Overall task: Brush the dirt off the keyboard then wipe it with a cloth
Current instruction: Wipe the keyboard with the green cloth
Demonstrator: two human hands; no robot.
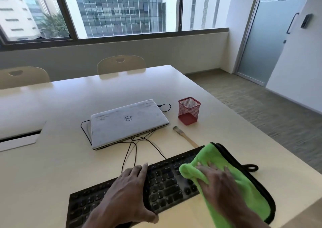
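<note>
A black keyboard [163,180] lies slanted near the table's front edge. My left hand [129,191] lies across its middle, fingers reaching over the far edge and thumb at the near edge, holding it in place. My right hand [219,184] presses flat on a green cloth [244,180] with black trim, which covers the keyboard's right end. A small brush [184,137] with a wooden handle lies on the table just beyond the keyboard, partly hidden by the cloth.
A closed white laptop [129,123] with black cables [137,145] sits behind the keyboard. A red mesh pen holder [189,111] stands to its right. The table's right edge [261,137] drops to the floor. Two chairs [120,65] stand at the far side.
</note>
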